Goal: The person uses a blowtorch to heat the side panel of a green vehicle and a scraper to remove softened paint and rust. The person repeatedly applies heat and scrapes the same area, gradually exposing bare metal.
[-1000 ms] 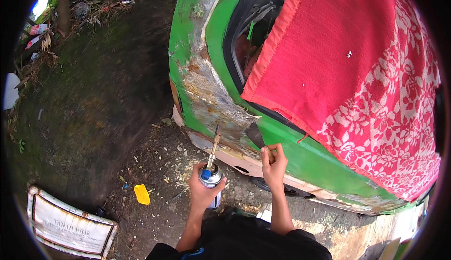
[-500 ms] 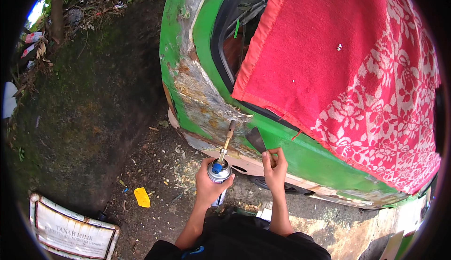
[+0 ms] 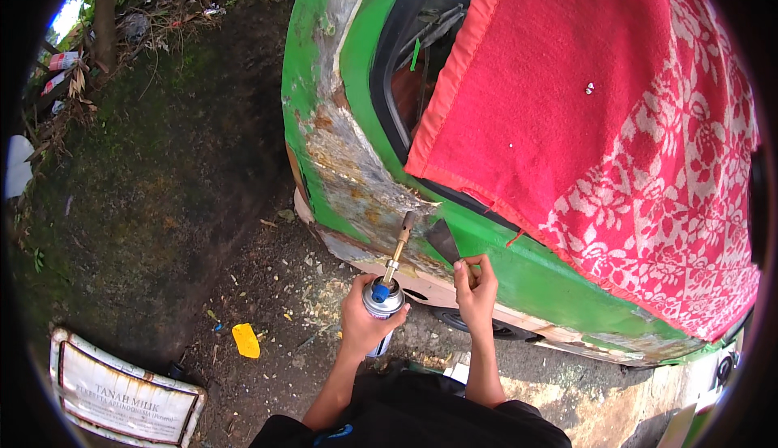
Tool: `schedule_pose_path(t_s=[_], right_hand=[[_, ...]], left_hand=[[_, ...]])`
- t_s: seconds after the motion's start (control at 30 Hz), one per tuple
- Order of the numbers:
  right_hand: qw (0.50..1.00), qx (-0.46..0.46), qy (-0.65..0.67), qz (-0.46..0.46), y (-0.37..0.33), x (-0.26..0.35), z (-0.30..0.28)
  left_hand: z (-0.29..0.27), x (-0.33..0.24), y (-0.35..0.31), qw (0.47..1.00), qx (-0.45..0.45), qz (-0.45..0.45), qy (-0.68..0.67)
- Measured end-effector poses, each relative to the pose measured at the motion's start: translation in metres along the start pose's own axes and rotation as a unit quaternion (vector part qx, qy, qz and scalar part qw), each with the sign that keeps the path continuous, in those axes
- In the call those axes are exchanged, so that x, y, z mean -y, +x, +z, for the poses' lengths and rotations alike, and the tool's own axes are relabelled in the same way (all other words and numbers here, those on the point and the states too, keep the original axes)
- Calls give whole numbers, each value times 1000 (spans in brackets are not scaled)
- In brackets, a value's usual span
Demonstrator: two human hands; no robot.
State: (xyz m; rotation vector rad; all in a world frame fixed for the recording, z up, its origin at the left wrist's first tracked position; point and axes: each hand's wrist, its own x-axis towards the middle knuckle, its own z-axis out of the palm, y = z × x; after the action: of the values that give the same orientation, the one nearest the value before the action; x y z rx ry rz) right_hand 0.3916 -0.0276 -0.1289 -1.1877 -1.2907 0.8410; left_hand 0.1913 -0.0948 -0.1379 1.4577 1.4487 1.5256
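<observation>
My left hand [image 3: 365, 322] is wrapped round a gas torch [image 3: 395, 255], a canister with a blue knob and a brass-coloured tube. The torch's nozzle points at the scraped patch [image 3: 369, 189] on the green vehicle body [image 3: 519, 262], where bare metal, rust and lifted paint show. No flame can be made out. Just right of the nozzle, a dark flat scraper [image 3: 442, 242] is pinched in the fingers of my right hand [image 3: 476, 294]. Its blade lies close to the green panel; whether it touches I cannot tell.
A red and white floral cloth [image 3: 551, 116] drapes over the vehicle's window [image 3: 425, 43]. On the ground at left are a yellow piece [image 3: 245, 341] and a rusty-framed white sign [image 3: 126, 395]. A mossy slope [image 3: 154, 172] rises beyond, with litter and a tree trunk [image 3: 104, 19].
The view has shifted slightly, so the vehicle appears a little farther right. Both hands keep their holds on the gas torch and the scraper, with almost no movement.
</observation>
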Motion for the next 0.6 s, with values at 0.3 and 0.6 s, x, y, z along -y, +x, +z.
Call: schedule_pose_path(t_s=[0.3,0.6], right_hand=[[1000,3,7,16,1,4,-3],[1000,10,-5,-18,9,12,-2]], left_hand=[[4,2,0,1000,1,-5,-13],[-1,-3,-4,996,-30,-35,-81]])
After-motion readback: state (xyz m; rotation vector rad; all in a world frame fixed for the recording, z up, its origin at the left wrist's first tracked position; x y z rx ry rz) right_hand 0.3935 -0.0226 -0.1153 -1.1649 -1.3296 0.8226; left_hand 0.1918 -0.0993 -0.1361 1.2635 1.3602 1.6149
